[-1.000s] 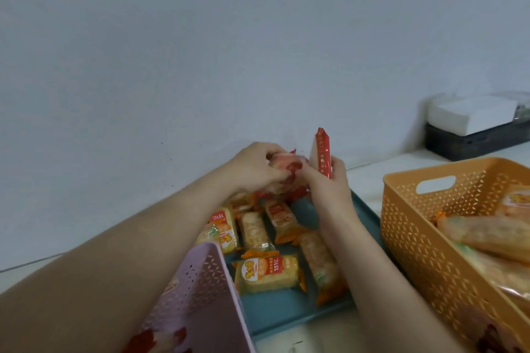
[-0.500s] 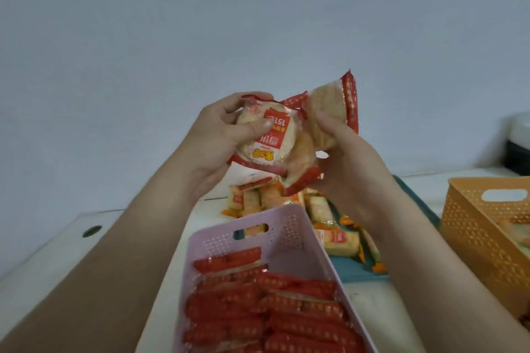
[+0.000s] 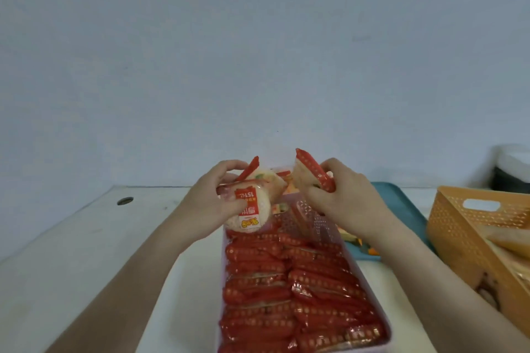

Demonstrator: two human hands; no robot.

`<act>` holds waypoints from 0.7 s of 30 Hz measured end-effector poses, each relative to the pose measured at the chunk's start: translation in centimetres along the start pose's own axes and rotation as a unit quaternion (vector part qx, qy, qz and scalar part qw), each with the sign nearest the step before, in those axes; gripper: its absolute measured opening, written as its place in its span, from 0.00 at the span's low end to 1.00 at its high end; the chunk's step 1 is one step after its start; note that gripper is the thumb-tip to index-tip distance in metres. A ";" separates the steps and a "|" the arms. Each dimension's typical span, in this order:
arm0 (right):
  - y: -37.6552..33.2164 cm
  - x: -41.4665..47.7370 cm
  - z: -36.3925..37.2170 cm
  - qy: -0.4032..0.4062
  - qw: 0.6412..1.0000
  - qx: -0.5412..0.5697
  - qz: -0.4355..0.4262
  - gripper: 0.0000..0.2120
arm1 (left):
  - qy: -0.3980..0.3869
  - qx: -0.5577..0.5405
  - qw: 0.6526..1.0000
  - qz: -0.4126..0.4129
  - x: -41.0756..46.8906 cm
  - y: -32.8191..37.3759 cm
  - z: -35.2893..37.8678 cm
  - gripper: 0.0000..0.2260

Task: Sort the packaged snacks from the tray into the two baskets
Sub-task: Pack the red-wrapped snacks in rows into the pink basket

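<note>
Red-trimmed clear wrapping shows in both hands in the head view. The left hand [image 3: 218, 205] has its fingers and thumb curled round a round pale snack packet [image 3: 250, 213] with a red and yellow label, and a second packet seems to sit behind it in the same grip. The right hand [image 3: 345, 199] pinches another red-edged packet [image 3: 311, 173] between thumb and fingers, tilted, just beside the left hand's packet and apart from it.

Directly under both hands stands a pink basket [image 3: 318, 219], its far wall perforated, packed with rows of red packets [image 3: 286, 281]. Beyond the right hand lies a teal tray [image 3: 401, 209]; a few orange-edged snacks [image 3: 355, 239] show on it beneath the right wrist. Farther out past the right hand is an orange basket [image 3: 459, 226] holding pale long snacks [image 3: 507, 241]. Everything rests on a white desk [image 3: 86, 238], which has a round cable hole [image 3: 125, 200] out beyond the left hand. A dark box [image 3: 510, 178] with a white top stands behind the orange basket against the wall.
</note>
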State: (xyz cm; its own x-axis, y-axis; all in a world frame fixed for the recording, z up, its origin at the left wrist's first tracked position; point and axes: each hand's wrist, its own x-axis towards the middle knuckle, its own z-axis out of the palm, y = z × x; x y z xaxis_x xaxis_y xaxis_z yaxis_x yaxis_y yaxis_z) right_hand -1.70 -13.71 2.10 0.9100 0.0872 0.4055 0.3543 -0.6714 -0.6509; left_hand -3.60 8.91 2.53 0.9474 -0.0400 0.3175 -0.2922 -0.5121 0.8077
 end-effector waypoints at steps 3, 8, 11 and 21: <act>-0.6 -0.4 -0.6 0.000 0.992 -0.120 -0.029 0.15 | 0.011 0.016 1.000 -0.016 -0.7 -0.6 -0.1 0.26; -1.0 -0.5 -0.7 -0.014 0.989 -0.144 -0.026 0.10 | 0.080 0.040 0.996 0.020 -1.4 0.0 -0.1 0.20; -0.8 -0.5 -0.8 -0.009 0.989 -0.142 -0.031 0.16 | 0.134 -0.011 0.989 0.065 -1.7 1.3 -0.4 0.19; -0.7 -1.2 -2.7 -0.103 0.887 0.434 0.122 0.11 | 0.036 -0.040 0.993 0.101 -0.1 4.1 2.8 0.20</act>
State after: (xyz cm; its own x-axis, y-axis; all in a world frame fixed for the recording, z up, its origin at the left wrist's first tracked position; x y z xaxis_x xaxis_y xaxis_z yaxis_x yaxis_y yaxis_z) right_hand -3.65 -15.37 3.76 0.9710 0.2088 0.1166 0.0921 0.1234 -0.9881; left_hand -4.52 4.40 4.43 0.8577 -0.0709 0.5092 -0.4868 -0.4309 0.7599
